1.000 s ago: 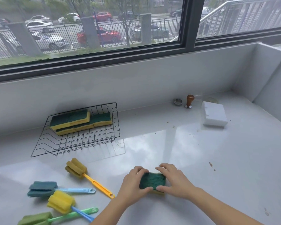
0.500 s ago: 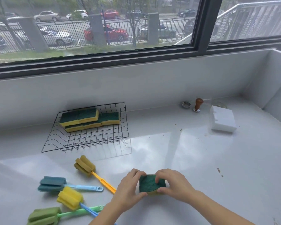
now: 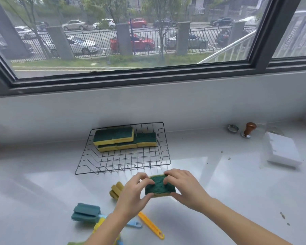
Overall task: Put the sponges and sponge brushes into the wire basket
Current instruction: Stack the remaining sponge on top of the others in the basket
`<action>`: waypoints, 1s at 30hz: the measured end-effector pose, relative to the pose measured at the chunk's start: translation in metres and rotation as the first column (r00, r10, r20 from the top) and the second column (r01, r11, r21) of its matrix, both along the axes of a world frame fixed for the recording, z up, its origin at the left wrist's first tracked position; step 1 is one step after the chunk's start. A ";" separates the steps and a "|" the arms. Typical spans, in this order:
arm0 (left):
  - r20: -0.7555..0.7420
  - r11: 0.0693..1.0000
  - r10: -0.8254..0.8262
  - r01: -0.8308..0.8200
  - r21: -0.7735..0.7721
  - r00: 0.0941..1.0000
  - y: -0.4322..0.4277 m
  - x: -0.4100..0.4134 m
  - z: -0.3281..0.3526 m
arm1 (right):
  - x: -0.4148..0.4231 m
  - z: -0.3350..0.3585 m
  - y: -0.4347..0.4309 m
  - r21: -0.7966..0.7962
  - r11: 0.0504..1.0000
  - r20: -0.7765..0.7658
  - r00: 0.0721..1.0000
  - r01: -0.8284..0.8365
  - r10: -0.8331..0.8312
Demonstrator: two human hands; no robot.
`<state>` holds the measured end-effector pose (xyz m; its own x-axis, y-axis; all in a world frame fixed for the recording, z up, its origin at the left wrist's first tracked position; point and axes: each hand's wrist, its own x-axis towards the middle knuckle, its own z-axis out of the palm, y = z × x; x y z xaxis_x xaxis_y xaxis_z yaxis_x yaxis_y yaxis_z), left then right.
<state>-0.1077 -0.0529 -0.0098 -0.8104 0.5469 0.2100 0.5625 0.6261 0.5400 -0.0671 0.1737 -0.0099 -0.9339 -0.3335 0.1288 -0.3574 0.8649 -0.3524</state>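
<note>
A green-and-yellow sponge (image 3: 159,186) is lifted off the white counter, held between my left hand (image 3: 134,195) and my right hand (image 3: 185,188), just in front of the black wire basket (image 3: 124,163). Several green-and-yellow sponges (image 3: 124,138) lie stacked along the basket's far side. Sponge brushes lie near my left forearm: an olive one with an orange handle (image 3: 117,190), a teal one with a light blue handle (image 3: 86,212), and a yellow one (image 3: 100,226) mostly hidden by my arm.
A white block (image 3: 283,151) sits at the right on the counter (image 3: 237,191). Behind it stand a wooden-knobbed tamper (image 3: 248,129) and a small metal ring (image 3: 233,128). A white wall under the window borders the counter's far side.
Both hands have lifted the sponge off the counter and carried it forward toward the basket. The view has shifted, so the basket sits nearer the centre.
</note>
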 end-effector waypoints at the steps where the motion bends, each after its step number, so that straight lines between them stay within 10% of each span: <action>1: -0.010 1.000 0.008 -0.008 0.013 1.000 -0.004 -0.010 0.002 | -0.010 0.003 -0.006 -0.009 1.000 -0.015 1.000 0.019 -0.019; 19: -0.168 0.997 -0.002 -0.011 -0.076 0.986 0.018 -0.255 -0.005 | -0.239 0.009 -0.028 0.027 0.949 -0.037 0.949 0.315 -0.314; 30: -0.120 0.980 0.153 -0.166 -0.111 0.981 0.028 -0.265 -0.043 | -0.261 -0.038 -0.028 -0.007 0.900 -0.017 0.899 0.437 -0.437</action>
